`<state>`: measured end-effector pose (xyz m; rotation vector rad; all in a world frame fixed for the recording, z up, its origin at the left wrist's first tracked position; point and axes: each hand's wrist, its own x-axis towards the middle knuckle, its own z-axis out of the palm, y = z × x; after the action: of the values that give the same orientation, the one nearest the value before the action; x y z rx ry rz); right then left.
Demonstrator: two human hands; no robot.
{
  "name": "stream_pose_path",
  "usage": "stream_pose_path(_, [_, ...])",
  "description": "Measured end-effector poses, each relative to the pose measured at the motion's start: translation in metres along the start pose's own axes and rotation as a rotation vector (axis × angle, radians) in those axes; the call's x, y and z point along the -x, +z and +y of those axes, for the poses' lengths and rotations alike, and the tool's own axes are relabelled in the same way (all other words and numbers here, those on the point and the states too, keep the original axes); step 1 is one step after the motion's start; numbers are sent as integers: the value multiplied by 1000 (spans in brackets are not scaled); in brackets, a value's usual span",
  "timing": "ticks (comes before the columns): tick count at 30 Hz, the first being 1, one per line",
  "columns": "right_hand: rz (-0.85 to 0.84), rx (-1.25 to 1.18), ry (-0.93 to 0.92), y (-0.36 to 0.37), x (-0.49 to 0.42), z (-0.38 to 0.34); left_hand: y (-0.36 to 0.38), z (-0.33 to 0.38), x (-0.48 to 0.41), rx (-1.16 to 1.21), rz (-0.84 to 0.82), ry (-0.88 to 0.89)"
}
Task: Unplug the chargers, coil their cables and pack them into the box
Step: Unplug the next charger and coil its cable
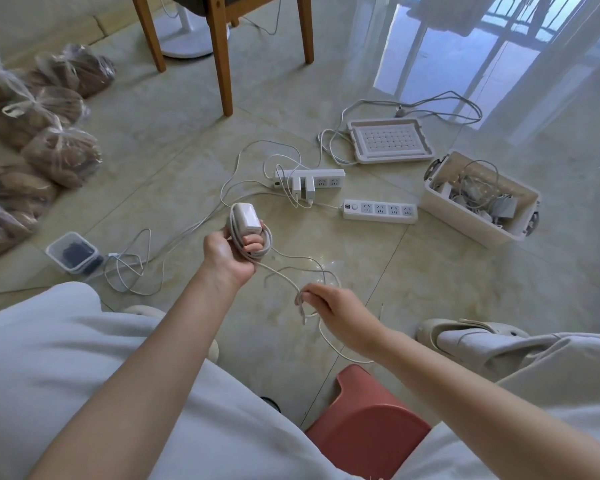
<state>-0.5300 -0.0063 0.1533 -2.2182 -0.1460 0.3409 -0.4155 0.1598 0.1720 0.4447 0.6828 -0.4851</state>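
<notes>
The person's left hand (227, 258) is curled round a white charger (246, 220), with several turns of its cable (278, 274) already looped around the block and the fingers. From there the cable runs down to the right hand (336, 313), which pinches a small bunched loop of it between thumb and fingertips; the loose end trails below that hand towards the floor. Both hands are held out over the pale tiled floor, in front of the person's knees (they sit on a low red stool (368, 420)).

Just beyond the left hand lies a white power strip (326, 174) with two more chargers (302, 188) plugged in side by side, their thin cables curling across the tiles. A second power strip (380, 211) lies near it, to the right. Further right stands the box (465, 220), open and tilted a little, with a tangle of chargers and cables inside. Its lid (390, 140) lies upside down behind the strips, a thicker white lead looped around it.

Off to the left sit a small clear container (71, 252) with something dark in it, another loose cable (132, 268) beside it, and a row of tied plastic bags (63, 157). Wooden chair legs (222, 53) stand at the back.
</notes>
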Motion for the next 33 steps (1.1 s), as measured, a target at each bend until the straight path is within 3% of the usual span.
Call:
stream_pose_path(4, [110,-217,153,-10,0,14,8,0,8,-140,-112,-41])
stream_pose_path(9, [224,-347,267,-17,3,43,12,-12,9,-329,-83,-90])
stream_pose_path(15, [290,-219,424,-34,11,71,16,-6,13,-418,-70,-54])
stream_pose_path(19, [230,-26,461,-36,16,80,19,-3,12,-485,-101,-16])
stream_pose_path(24, [-53,285,276,-27,1,45,21,-26,14,-547,-140,-53])
stream_pose_path(27, [71,38,191,-18,-6,18,22,-29,15,-559,-129,-55])
stream_pose_path(31, [199,-595,271,-12,-14,-5,22,-22,10,-480,-127,-16])
stream_pose_path(33, [104,-516,223,-14,-11,-8,19,-19,6,-483,-104,19])
